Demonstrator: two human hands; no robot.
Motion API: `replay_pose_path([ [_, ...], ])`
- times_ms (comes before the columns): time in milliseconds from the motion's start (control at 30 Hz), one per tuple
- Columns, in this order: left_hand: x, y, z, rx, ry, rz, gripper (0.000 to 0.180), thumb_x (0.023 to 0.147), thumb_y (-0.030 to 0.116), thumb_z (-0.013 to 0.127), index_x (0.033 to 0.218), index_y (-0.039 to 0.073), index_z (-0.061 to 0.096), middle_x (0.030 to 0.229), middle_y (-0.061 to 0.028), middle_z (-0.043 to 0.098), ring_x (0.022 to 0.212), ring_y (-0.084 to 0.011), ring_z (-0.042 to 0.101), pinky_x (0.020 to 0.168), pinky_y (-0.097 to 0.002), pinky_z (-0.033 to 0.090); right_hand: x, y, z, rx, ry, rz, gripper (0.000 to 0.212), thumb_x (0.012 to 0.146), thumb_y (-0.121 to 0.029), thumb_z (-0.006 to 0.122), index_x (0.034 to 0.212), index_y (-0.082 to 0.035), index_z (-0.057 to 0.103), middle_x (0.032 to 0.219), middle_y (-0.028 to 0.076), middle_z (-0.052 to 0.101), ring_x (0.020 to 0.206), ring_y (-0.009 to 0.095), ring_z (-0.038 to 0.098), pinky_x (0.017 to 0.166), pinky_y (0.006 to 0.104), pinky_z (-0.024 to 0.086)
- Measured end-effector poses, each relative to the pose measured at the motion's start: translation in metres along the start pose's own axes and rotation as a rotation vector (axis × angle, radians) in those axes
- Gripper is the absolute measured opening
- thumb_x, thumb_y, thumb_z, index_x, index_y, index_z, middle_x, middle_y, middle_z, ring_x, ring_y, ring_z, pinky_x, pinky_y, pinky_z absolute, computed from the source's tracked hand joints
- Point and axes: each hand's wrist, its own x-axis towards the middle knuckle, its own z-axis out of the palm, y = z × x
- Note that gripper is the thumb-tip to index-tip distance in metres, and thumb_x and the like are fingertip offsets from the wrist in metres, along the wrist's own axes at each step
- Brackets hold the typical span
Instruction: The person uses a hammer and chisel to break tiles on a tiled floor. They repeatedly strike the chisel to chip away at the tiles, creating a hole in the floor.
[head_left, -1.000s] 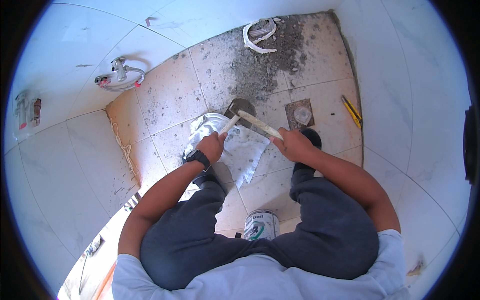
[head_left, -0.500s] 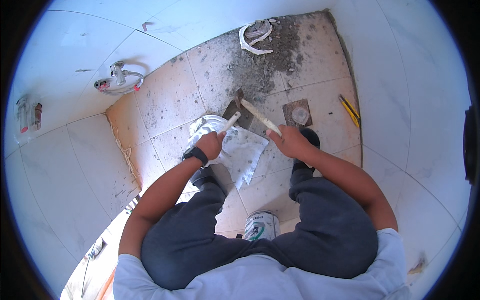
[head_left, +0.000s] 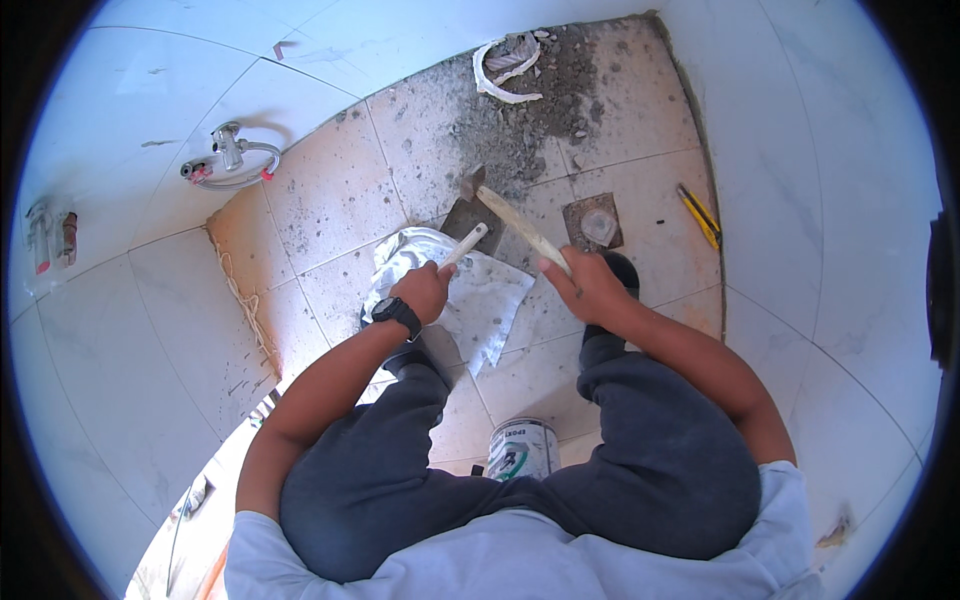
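My right hand [head_left: 588, 288] is wrapped round the pale wooden handle of a hammer [head_left: 522, 228]. Its dark head [head_left: 472, 182] points away and to the left, over the grimy floor. In my left hand [head_left: 420, 290] is a pale-handled tool [head_left: 466, 243] with a small hole at the handle's far end. The rest of that tool is hidden by the hand. This handle end lies just below the hammer's shaft, over a dark square patch [head_left: 470, 222]. A crumpled silvery-white sheet [head_left: 495, 300] is spread on the tiles under and beside my left hand.
Grey rubble [head_left: 545, 110] and a curved white strip [head_left: 488, 78] lie at the back. A square floor drain [head_left: 593, 221] and a yellow utility knife [head_left: 699, 216] are to the right. A paint can [head_left: 523, 450] stands between my legs; a valve with hose [head_left: 230, 150] juts from the left wall.
The hammer head has shifted slightly away and to the left, while my right hand has moved a little right and nearer. Both hands keep their hold. The whole view has shifted slightly.
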Motion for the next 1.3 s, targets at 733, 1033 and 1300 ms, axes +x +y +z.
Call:
replay_pose_path([
  [733, 0.021, -0.006, -0.020, -0.123, -0.237, -0.042, 0.073, 0.107, 0.059, 0.036, 0.093, -0.004, 0.070, 0.082, -0.0292, 0.070, 0.083, -0.0477, 0.069, 0.079, -0.0550, 0.053, 0.007, 0.010, 0.008, -0.068, -0.079, 0.096, 0.058, 0.105, -0.048, 0.056, 0.090, 0.008, 0.063, 0.078, 0.031, 0.066, 0.077, 0.047, 0.068, 0.070, 0.0522, 0.052],
  [1033, 0.024, -0.007, -0.004, -0.072, -0.050, 0.044, 0.074, 0.108, 0.057, 0.035, 0.088, -0.005, 0.069, 0.084, -0.0310, 0.069, 0.085, -0.0487, 0.068, 0.081, -0.0556, 0.051, 0.007, -0.010, -0.014, 0.021, 0.031, 0.007, 0.054, 0.106, -0.044, 0.055, 0.087, 0.006, 0.061, 0.074, 0.030, 0.064, 0.074, 0.047, 0.067, 0.068, 0.0502, 0.050],
  [1300, 0.020, -0.007, 0.004, -0.043, -0.004, 0.068, 0.071, 0.109, 0.055, 0.035, 0.090, -0.006, 0.068, 0.086, -0.0318, 0.069, 0.087, -0.0498, 0.068, 0.081, -0.0567, 0.051, 0.003, -0.008, -0.012, 0.017, -0.002, 0.050, 0.053, 0.105, -0.043, 0.057, 0.088, 0.007, 0.061, 0.072, 0.030, 0.063, 0.073, 0.047, 0.067, 0.067, 0.0515, 0.050],
])
